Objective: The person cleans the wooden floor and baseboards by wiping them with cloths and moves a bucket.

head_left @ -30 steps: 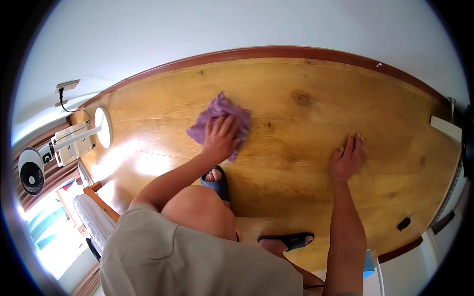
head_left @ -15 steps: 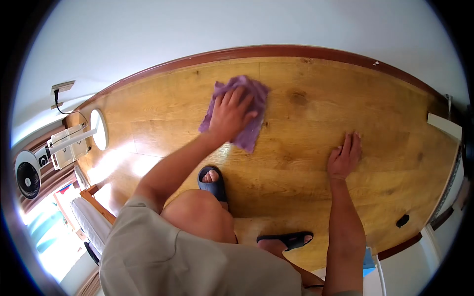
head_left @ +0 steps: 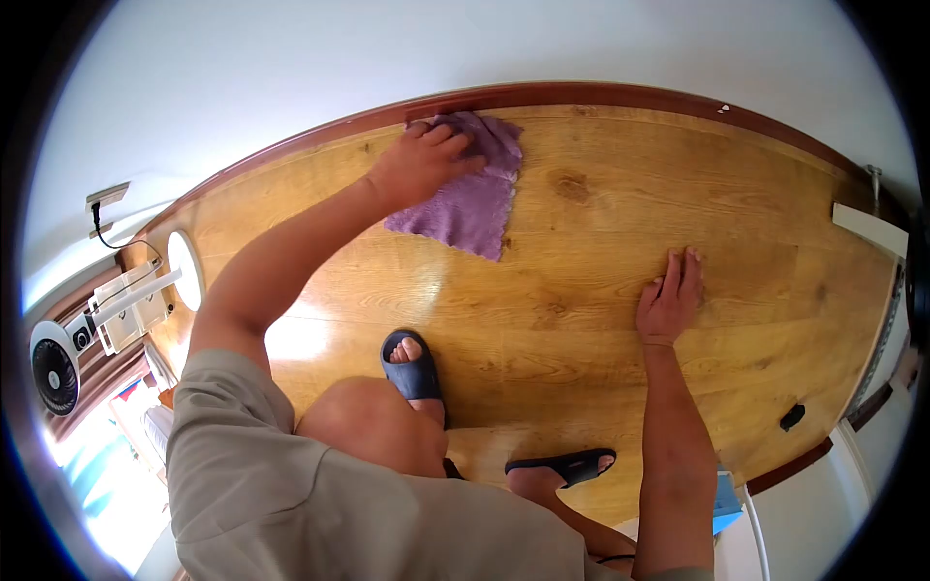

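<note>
My left hand [head_left: 426,160] presses a purple cloth [head_left: 463,215] against the wooden floor [head_left: 581,320], close to the reddish-brown baseboard [head_left: 601,94]. Its fingers are bent over the cloth's far edge, and the rest of the cloth spreads towards me, slightly wrinkled. Off to the right, my right hand [head_left: 670,300] lies on the bare floorboards with its fingers stretched out and holds nothing.
A white fan [head_left: 145,290] stands at the left, its cord running to a wall socket [head_left: 107,198]. My feet in dark slippers [head_left: 412,373] are below. A small black object [head_left: 792,417] lies at the right, near a blue item [head_left: 727,504].
My left hand has moved away from me with the cloth, up to the baseboard, and its fingers are more bent. The right hand stays on the floor in nearly the same spot.
</note>
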Motion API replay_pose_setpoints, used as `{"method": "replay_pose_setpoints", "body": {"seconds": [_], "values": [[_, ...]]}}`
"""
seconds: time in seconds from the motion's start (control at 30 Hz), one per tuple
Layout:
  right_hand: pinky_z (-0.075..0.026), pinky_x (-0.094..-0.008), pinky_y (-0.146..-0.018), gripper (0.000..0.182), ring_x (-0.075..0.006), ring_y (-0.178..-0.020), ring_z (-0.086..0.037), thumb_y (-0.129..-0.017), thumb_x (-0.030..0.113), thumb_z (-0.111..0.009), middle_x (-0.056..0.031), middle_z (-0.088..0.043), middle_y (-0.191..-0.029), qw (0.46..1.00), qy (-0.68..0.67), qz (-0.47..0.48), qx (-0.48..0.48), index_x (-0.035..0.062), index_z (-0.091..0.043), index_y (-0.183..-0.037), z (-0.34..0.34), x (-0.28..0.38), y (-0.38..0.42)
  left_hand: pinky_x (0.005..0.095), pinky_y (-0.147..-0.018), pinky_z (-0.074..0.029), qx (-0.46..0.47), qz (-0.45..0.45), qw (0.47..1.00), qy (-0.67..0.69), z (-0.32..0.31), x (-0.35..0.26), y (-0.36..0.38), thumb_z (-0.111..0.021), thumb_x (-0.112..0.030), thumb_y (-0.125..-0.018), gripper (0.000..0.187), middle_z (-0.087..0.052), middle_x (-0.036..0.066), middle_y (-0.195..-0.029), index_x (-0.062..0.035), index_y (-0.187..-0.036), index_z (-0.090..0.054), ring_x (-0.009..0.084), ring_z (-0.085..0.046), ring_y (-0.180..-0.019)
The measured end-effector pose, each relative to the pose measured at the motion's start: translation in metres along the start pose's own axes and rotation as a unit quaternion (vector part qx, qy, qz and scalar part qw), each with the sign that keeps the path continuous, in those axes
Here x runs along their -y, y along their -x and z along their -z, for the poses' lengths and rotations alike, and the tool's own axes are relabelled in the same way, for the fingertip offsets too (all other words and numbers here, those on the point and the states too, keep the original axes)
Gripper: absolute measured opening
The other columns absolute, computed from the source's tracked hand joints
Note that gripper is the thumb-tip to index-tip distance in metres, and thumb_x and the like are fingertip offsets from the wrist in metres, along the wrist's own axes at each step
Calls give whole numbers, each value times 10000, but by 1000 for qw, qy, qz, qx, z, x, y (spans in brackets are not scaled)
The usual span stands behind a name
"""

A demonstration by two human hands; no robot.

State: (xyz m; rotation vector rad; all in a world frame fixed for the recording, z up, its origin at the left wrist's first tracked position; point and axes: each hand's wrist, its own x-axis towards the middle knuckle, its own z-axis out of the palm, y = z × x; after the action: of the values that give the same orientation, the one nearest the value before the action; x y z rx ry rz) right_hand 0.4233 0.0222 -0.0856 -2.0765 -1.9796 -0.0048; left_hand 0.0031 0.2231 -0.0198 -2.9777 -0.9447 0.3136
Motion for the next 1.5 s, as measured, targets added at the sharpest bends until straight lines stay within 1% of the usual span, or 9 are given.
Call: {"method": "replay_pose_setpoints", "body": {"seconds": [0.33, 0.43, 0.67, 0.83, 0.93, 1.13, 1.4, 1.47, 1.5], "values": [[-331, -574, -1153, 489, -376, -1423, -401, -937, 137, -478, -145, -442, -1517, 1000, -4, 9, -15, 105, -532, -1422, 0, -1, -1, 408, -894, -477, 75, 97, 992, -38, 11, -35, -10, -560, -142, -906, 461, -598, 47, -1177, -226, -1356, -619, 228, -548, -1145], [-356, -555, -1137, 456, -395, -1408, -417, -975, 157, -444, -169, -451, -1512, 1000, 5, 12, -11, 78, -534, -1416, 3, 2, -1, 383, -785, -502, 4, 73, 994, -81, 8, -31, -7, -578, -174, -912, 441, -606, 50, -1155, -203, -1351, -605, 224, -572, -1086], [-332, -552, -1167, 458, -364, -1419, -411, -967, 144, -448, -151, -436, -1532, 1000, -7, 6, -12, 80, -546, -1409, 1, 3, -2, 381, -737, -502, 52, 100, 985, -130, 6, -21, -18, -590, -175, -906, 460, -627, 63, -1110, -213, -1365, -588, 227, -592, -1025], [-380, -539, -1119, 452, -418, -1387, -437, -968, 141, -440, -205, -461, -1501, 1000, 7, 12, -6, 50, -543, -1399, 7, 5, -3, 375, -713, -510, 75, 55, 983, -159, 18, -19, -19, -579, -162, -917, 442, -641, 74, -1089, -168, -1359, -579, 237, -606, -993], [-393, -533, -1101, 451, -423, -1364, -465, -932, 122, -477, -207, -491, -1476, 1000, -19, 5, -16, 46, -572, -1366, 9, 8, -6, 379, -736, -518, 158, 120, 974, -113, 30, -15, -34, -554, -156, -933, 464, -666, 81, -1110, -177, -1397, -564, 227, -636, -1000], [-408, -555, -1077, 511, -416, -1339, -499, -847, 100, -523, -208, -543, -1433, 999, 22, -5, -24, 55, -582, -1353, 2, 4, -1, 416, -684, -531, 79, 184, 980, -19, 0, -43, -26, -531, -155, -942, 381, -690, 116, -1023, -152, -1316, -599, 254, -684, -910], [-406, -543, -1085, 447, -428, -1342, -497, -986, 207, -493, -220, -509, -1478, 998, 5, 33, -44, 39, -558, -1395, -1, -2, -2, 412, -669, -548, 179, 240, 953, 50, 25, -50, -45, -546, -223, -970, 345, -718, 132, -1038, -146, -1304, -594, 278, -706, -930], [-410, -545, -1076, 437, -432, -1336, -501, -1013, 221, -479, -219, -512, -1475, 997, 11, 47, -60, 34, -553, -1401, 2, -4, 0, 416, -668, -547, 74, 347, 927, 124, 46, -52, -37, -540, -249, -977, 335, -722, 140, -1020, -131, -1283, -609, 285, -709, -918], [-412, -544, -1073, 431, -433, -1332, -503, -1013, 225, -476, -218, -516, -1470, 998, 15, 46, -51, 35, -559, -1390, 1, -7, 0, 423, -670, -546, 71, 348, 926, 127, 44, -50, -37, -533, -256, -982, 328, -721, 144, -1011, -121, -1270, -616, 289, -707, -911]]}}
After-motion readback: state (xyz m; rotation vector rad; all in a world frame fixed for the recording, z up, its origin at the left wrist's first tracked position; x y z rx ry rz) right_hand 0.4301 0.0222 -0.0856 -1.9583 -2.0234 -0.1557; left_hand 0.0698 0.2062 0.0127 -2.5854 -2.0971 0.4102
